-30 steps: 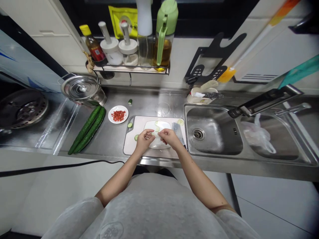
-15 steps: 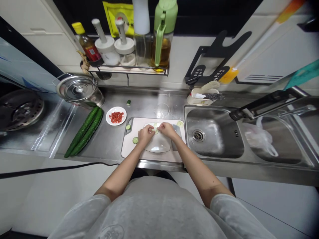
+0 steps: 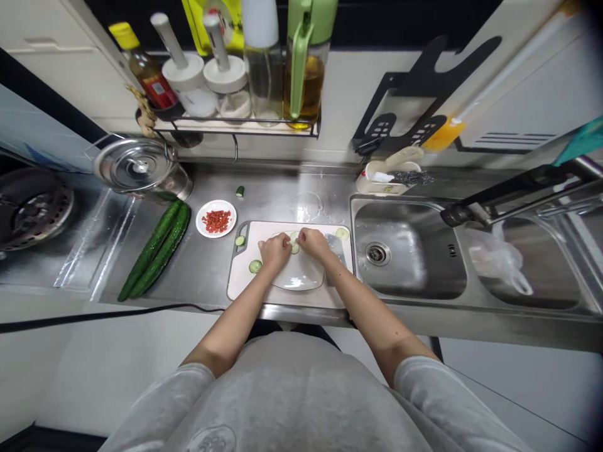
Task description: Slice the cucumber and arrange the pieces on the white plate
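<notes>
My left hand (image 3: 276,253) and my right hand (image 3: 313,243) meet over the far side of a clear-looking plate (image 3: 299,280). Both have their fingers pinched, and a thin, pale cucumber slice shows between the fingertips. Just under them lie more cucumber slices (image 3: 294,248) on the plate. The plate rests on a white cutting board (image 3: 241,287) with a grey edge. To the left of my left hand is a cucumber piece (image 3: 255,266). Right of my right hand lies a wide blade (image 3: 335,246), with pale slices (image 3: 342,233) by its far end.
Two whole cucumbers (image 3: 155,254) and a white plate of chopped red pieces (image 3: 217,231) lie to the left. Small cucumber ends (image 3: 240,191) sit nearby. A sink (image 3: 405,251) with a faucet (image 3: 509,194) adjoins the board's right. Above hangs a seasoning rack (image 3: 211,128).
My hands have drawn slightly closer together over the plate, still pinched. The whole view has shifted a little; the other things stay where they were.
</notes>
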{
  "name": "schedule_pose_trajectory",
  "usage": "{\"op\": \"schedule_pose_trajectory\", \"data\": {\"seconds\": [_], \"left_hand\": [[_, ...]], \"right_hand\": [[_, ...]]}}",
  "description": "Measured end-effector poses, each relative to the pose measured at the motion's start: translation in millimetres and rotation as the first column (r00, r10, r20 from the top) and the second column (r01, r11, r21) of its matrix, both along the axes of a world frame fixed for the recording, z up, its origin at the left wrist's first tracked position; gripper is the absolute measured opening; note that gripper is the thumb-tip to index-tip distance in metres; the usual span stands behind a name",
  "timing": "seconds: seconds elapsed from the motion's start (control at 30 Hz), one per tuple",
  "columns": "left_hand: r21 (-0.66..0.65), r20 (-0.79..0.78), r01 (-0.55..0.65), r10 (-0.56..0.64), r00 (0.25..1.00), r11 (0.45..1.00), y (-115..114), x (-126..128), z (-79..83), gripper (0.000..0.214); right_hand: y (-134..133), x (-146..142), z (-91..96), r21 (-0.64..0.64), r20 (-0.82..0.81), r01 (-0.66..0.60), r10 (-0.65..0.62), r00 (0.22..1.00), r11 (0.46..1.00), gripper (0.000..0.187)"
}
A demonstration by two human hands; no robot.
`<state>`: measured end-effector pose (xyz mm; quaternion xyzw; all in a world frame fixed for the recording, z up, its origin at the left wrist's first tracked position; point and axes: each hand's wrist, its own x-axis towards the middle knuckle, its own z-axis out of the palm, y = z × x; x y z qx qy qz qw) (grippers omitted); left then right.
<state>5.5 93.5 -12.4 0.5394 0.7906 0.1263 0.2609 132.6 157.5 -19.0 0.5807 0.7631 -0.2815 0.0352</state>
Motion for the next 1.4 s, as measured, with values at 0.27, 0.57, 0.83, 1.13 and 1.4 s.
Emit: {"op": "schedule_pose_trajectory", "data": {"seconds": [0.27,0.57,0.83,1.13,1.4], "left_hand": [[0.003,-0.034,0.038,-0.038,0.999,0.999,1.8,0.0,-5.1,0.012],[0.031,-0.103,0.058,-0.055,0.993,0.998,-0.2,0.0,-3.8,0.019],[0.090,-0.124,0.102,-0.090,0.988,0.991,-6.1,-0.7,-2.8,0.019],[0.010,-0.148,0.124,-0.121,0.982,0.992,-0.6,2.5,-3.4,0.020],[0.060,-0.125,0.121,-0.113,0.986,0.991,-2.2,1.4,-4.0,0.019]], "right_hand": [[2.4,-1.0,0.3,0.029,0.081,-0.082,0.080,0.994,0.996,0.018],[1.4,0.1,11.0,0.103,0.166,-0.122,0.104,0.981,0.987,0.021],[-19.4,17.4,20.4,0.093,0.193,0.016,-0.033,0.981,0.996,0.023],[-17.6,18.4,11.5,0.111,0.221,0.006,-0.030,0.975,0.994,0.025],[-25.9,16.5,18.1,0.114,0.230,0.024,-0.050,0.972,0.993,0.027]]}}
